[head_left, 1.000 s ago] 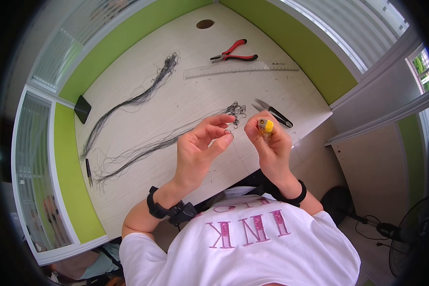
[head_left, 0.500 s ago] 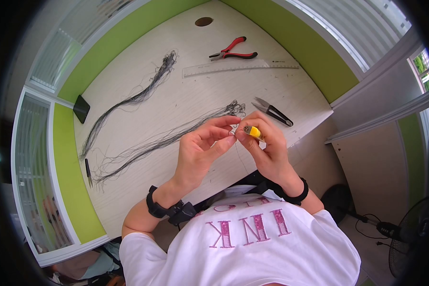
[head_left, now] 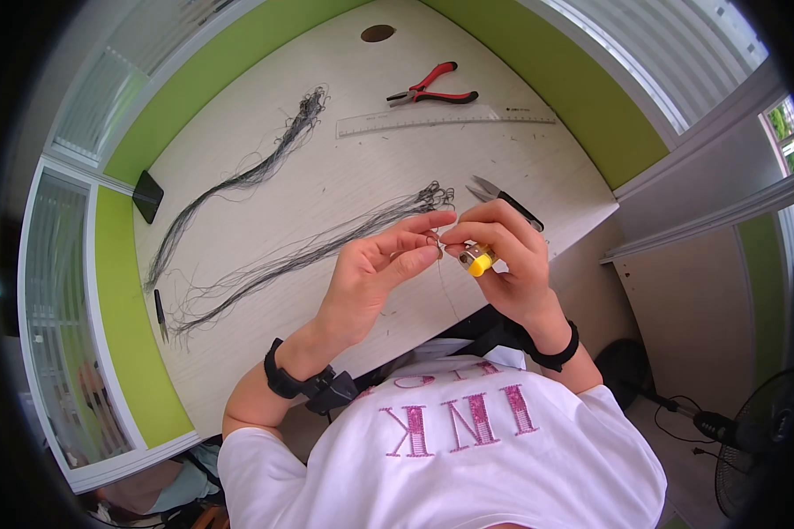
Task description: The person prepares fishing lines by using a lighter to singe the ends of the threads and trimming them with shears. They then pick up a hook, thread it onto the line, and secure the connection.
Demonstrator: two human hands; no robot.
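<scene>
We see the left hand [head_left: 370, 273] raised above the near edge of the table, its thumb and forefinger closed narrowly on a small dark metal hook [head_left: 432, 240]. The hook is too small for us to tell its exact shape. The right hand [head_left: 513, 264] is just beside the left one and the fingertips of both hands meet at the hook. The right hand is curled around a yellow plastic lighter [head_left: 478, 260], which lies in the bent fingers with its metal end towards the left hand. A thin dark line [head_left: 447, 286] hangs down from the hook, in front of the table edge. Each wrist wears a black band.

Just behind the hands, on the pale wooden table [head_left: 344, 167], lies a long bundle of thin dark lines [head_left: 309, 251] with a cluster of hooks at its right end, near the fingertips. A pair of black metal thread snips [head_left: 505, 199] lies right of this cluster, close to the right hand. Farther away there is a clear plastic ruler [head_left: 441, 122], and behind it lie red-handled pliers [head_left: 432, 88]. A second bundle of dark lines [head_left: 247, 176] runs along the left part of the table. A black phone [head_left: 147, 196] sits at the left edge, and a small black pen-like tool [head_left: 161, 313] lies near the left end of the first bundle.
</scene>
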